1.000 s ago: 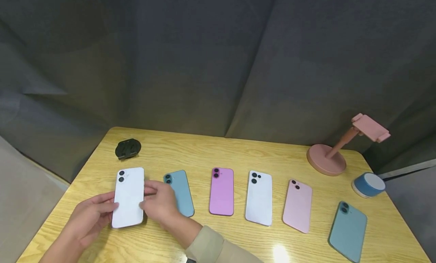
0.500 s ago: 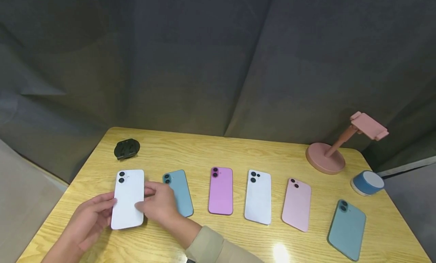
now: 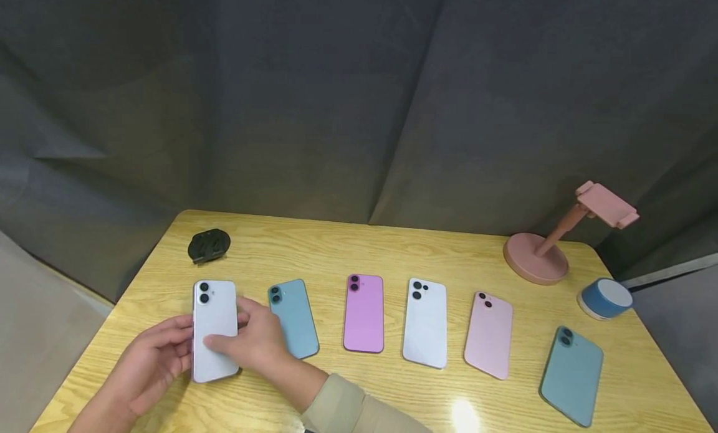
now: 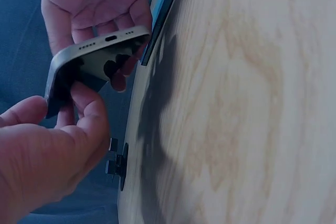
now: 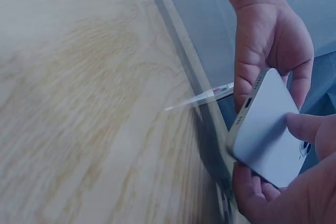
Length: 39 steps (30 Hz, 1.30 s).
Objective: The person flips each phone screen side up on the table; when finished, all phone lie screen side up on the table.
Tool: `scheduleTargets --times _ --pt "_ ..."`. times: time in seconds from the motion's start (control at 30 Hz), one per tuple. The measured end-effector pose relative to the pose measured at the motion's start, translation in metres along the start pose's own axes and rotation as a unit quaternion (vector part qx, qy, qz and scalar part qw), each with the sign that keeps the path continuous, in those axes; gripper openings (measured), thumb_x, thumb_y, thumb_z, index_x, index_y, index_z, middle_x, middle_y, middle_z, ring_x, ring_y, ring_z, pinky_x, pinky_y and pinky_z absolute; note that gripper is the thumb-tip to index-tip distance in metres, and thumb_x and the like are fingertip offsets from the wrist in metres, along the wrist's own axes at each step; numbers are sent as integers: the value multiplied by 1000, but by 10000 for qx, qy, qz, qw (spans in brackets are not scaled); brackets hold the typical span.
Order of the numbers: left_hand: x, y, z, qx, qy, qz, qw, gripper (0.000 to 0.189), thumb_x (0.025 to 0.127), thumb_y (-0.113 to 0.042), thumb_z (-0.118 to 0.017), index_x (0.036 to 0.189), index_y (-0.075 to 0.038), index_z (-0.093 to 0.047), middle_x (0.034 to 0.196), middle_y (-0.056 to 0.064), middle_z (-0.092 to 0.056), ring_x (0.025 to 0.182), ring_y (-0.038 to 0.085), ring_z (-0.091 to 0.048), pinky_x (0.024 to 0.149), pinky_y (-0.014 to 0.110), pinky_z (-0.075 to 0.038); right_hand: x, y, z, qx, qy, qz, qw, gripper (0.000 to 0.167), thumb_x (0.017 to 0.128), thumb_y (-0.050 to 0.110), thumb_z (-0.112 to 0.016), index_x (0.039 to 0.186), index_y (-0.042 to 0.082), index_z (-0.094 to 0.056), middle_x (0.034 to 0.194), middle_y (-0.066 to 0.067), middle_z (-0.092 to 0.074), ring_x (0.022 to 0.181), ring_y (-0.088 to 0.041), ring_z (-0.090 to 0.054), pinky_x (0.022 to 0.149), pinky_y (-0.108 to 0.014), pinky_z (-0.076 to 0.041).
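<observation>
A white smartphone (image 3: 215,318), its camera side toward me, is held tilted above the left part of the table in the head view. My right hand (image 3: 260,333) grips its right side, thumb laid across the back and fingers underneath. At the left edge, my left hand (image 3: 148,361) has its thumb beside the rim. The left wrist view shows the left hand's (image 4: 47,156) curled fingers touching the dark underside of the phone (image 4: 102,45). In the right wrist view the right hand (image 5: 299,192) pinches the phone (image 5: 270,124). A teal smartphone (image 3: 298,321) lies just beyond the right hand.
On the wooden table (image 3: 314,246) lie a purple phone (image 3: 363,314), a second white phone (image 3: 424,324), a pink phone (image 3: 489,336) and another teal phone (image 3: 572,377). Behind stand a pink phone stand (image 3: 536,258), a blue round object (image 3: 606,298) and a black folded holder (image 3: 209,246).
The white smartphone has turned and shifted slightly right, showing its left rim. My right thumb has slid farther across its back; the left thumb has come off the back to the edge.
</observation>
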<state>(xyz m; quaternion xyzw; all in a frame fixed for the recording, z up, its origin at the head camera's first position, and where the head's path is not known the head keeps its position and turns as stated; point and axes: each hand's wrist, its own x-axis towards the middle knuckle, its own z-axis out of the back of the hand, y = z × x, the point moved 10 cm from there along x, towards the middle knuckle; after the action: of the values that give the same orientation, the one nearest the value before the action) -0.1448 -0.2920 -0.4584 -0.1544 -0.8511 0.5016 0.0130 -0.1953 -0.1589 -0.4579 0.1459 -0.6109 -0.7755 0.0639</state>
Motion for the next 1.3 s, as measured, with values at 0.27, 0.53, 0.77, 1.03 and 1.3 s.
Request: scheduleTargets --times 0.27,0.53,0.77,1.03,1.3 --pt "0 5 9 129 -540 430 9975 33 106 -1 -36 123 -9 -64 121 10 -65 111 20 -62 92 37 -52 -5 3 -6 346 304 -91 9989 58 74 23 -89 128 25 -67 82 9 -68 70 -5 -62 64 -23 -52" --pt "-3 13 0 408 15 951 9946 31 110 -16 -38 130 -14 -62 129 5 -62 119 17 -58 96 39 -49 -8 3 -9 477 440 -294 9975 67 83 39 -82 142 21 -56 89 6 -70 79 -7 -64 67 -26 -53" --pt "-1 17 14 2010 -835 1442 9653 59 108 -35 -47 152 1 -35 130 10 -63 114 17 -60 90 37 -50 -12 5 -15 900 518 -475 9935 55 93 43 -68 143 20 -58 112 4 -72 102 -8 -64 80 -29 -54" --pt "-4 6 23 2646 -1996 1256 9351 73 100 -31 -64 153 5 -30 119 13 -67 102 22 -67 84 37 -56 -14 7 -24 1890 842 -377 9776 31 101 19 -59 132 18 -67 100 3 -72 87 -18 -70 64 -39 -59" --pt "-15 0 41 2200 -2867 998 9270 54 87 -15 -80 136 -10 -59 98 1 -66 81 17 -69 71 33 -58 -6 3 0 2332 -145 -342 9717 22 94 -1 -66 114 5 -74 87 -2 -71 74 -21 -70 56 -38 -58"
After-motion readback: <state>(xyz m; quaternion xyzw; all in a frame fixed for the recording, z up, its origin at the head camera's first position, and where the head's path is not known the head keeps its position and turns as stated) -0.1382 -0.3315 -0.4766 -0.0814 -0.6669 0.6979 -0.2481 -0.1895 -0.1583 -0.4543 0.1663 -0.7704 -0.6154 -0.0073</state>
